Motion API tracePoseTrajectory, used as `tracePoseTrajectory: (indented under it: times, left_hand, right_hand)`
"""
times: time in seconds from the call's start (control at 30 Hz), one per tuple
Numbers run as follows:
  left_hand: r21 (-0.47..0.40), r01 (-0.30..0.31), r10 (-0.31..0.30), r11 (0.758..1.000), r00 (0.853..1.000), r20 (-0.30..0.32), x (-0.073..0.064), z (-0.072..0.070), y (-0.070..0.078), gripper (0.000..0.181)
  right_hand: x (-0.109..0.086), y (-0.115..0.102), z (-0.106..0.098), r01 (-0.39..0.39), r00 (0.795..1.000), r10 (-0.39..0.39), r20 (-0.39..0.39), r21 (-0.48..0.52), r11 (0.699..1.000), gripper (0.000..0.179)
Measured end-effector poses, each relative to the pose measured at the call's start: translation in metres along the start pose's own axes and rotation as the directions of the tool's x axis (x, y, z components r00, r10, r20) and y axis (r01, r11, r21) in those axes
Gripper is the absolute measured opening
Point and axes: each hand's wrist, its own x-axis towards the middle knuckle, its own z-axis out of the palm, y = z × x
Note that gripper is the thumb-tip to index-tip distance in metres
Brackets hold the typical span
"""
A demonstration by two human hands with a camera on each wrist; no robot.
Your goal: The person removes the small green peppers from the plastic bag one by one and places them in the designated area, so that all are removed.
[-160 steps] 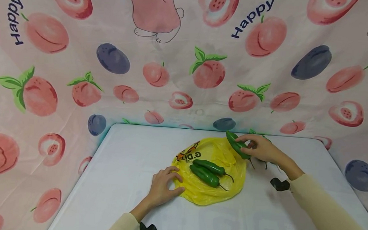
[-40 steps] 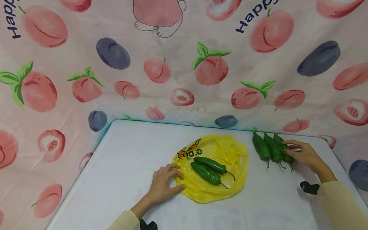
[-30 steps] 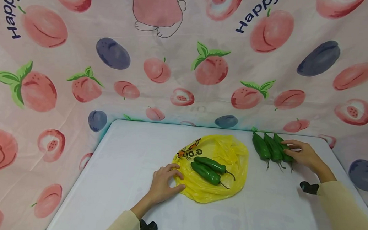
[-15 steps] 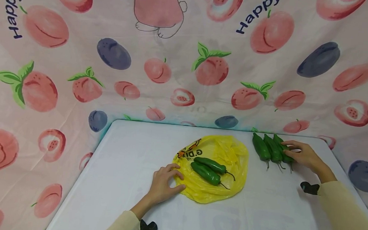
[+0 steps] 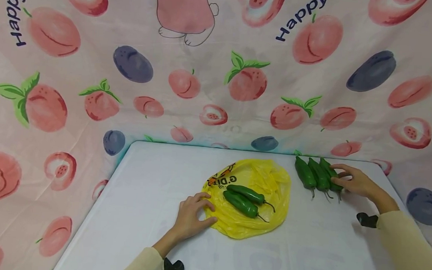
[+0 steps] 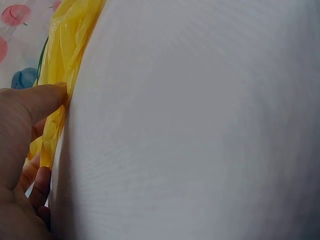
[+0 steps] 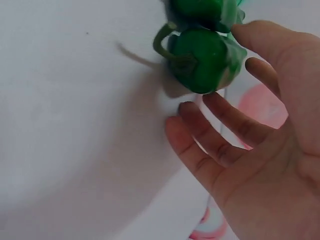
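Observation:
In the head view a yellow plastic bag (image 5: 232, 226) lies flat near the middle of the table, two green chili peppers (image 5: 240, 204) on top. My left hand (image 5: 190, 217) rests at its left edge, fingers loosely curved; in the left wrist view the thumb touches the crinkled yellow plastic (image 6: 67, 40). To the bag's right, three more green chili peppers (image 5: 305, 173) lie side by side, stems toward me. My right hand (image 5: 359, 183) is at the rightmost one. The right wrist view shows that pepper (image 7: 202, 57) stem-end on, the thumb and spread fingers loosely about it.
A white table (image 5: 152, 180) carries everything. Behind and beside it hangs a pink cloth (image 5: 206, 63) printed with peaches and plums. Each sleeve cuff has a small black piece (image 5: 173, 269) beside it.
Earlier my right hand held a pepper over the bag's upper right; now it is farther right, at the rightmost pepper of the row. My left hand has stayed at the bag's edge.

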Motion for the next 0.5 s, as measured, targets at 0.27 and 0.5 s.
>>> tracePoseTrajectory:
  times: [0.27,0.5]
  left_hand:
    - [-0.005,0.002,-0.002,1.000,1.000,0.001,0.000,0.000,0.000,0.020]
    - [-0.002,0.001,-0.001,1.000,1.000,0.000,0.000,-0.001,0.002,0.020]
  right_hand:
    - [-0.001,-0.011,-0.008,-0.010,0.999,0.015,0.046,-0.102,0.995,0.079]
    - [-0.007,-0.024,-0.013,0.002,1.000,0.001,0.025,-0.149,0.989,0.085]
